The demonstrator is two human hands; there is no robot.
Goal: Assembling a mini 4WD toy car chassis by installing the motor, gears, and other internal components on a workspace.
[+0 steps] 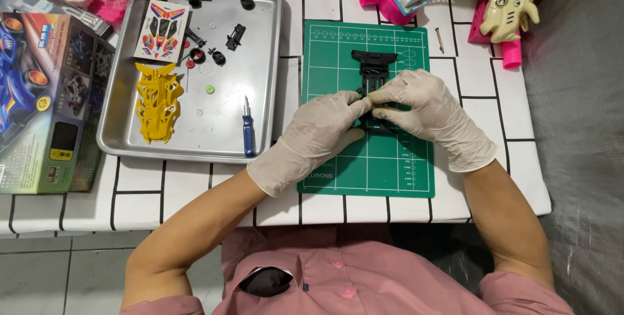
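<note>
Black plastic toy-car chassis on the green cutting mat, both gloved hands pinching its near end.
Left hand and right hand are closed on it, fingertips meeting. Steel tray to the left holds a yellow plastic car body shell and a blue-handled screwdriver.

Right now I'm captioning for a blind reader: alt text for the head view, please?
Two gloved hands, left hand and right hand, grip a black toy car chassis over a green cutting mat. Left of it, a metal tray holds a yellow car body, blue screwdriver and small parts.
</note>
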